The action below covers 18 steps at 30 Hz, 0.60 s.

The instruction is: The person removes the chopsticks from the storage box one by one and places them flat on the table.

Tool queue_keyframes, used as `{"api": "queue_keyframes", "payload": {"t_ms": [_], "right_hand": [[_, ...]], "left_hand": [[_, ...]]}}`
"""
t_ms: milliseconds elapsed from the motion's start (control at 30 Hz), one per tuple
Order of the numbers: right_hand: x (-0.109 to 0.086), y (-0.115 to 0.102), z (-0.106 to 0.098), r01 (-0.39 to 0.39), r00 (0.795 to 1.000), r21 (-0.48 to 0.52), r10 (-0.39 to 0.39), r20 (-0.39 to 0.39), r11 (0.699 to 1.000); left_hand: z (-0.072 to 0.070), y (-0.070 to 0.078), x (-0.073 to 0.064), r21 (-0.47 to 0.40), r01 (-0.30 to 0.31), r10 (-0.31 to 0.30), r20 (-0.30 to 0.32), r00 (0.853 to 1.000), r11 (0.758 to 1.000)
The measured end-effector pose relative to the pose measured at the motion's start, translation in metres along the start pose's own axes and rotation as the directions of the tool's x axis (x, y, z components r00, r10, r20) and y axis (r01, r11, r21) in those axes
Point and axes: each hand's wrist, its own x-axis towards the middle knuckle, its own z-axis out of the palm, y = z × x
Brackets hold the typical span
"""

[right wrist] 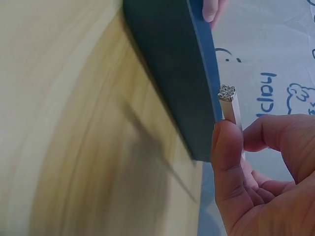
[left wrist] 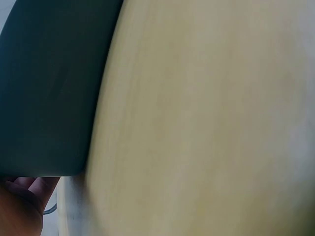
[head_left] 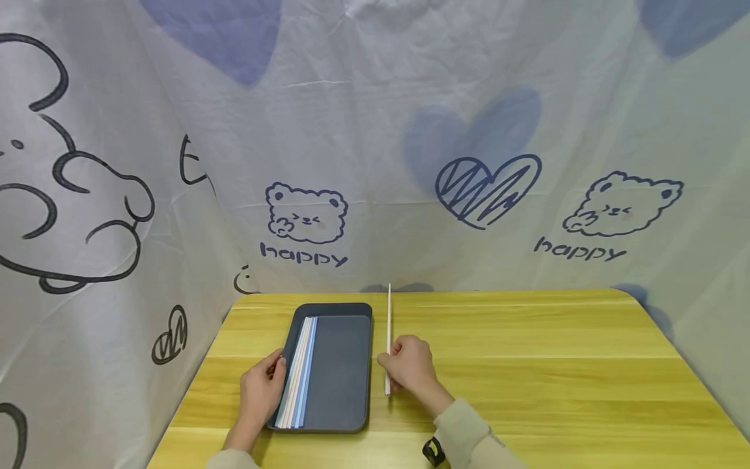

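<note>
At the table's left side a dark grey tray (head_left: 340, 371) holds several white and blue chopsticks (head_left: 297, 378), lying lengthwise along its left wall. My left hand (head_left: 262, 389) grips the tray's left edge; in the left wrist view only part of that hand (left wrist: 24, 204) shows, under the tray's end. My right hand (head_left: 412, 366) is just right of the tray and pinches a white chopstick (head_left: 389, 319) between thumb and fingers. The right wrist view shows this chopstick's patterned silvery end (right wrist: 227, 92) beyond the thumb. Its shadow falls on the table.
The tray stands on a yellow wood-grain table (head_left: 527, 371). A pale cloth (head_left: 387, 130) with hearts and bear drawings hangs behind the table and along its sides. A black band (head_left: 433, 451) is by the right sleeve.
</note>
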Motion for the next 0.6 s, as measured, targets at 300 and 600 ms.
{"api": "queue_keyframes", "payload": {"t_ms": [300,600], "right_hand": [[-0.003,0.016,0.002,0.005,1.0,0.002,-0.005,0.01,1.0],[-0.011,0.027,0.002,-0.039,0.999,-0.019,0.039,0.008,0.999]], "left_hand": [[-0.001,0.0,-0.001,-0.005,0.019,-0.019,0.008,1.0,1.0],[0.0,0.001,0.0,-0.012,0.012,-0.012,0.018,1.0,1.0]]}}
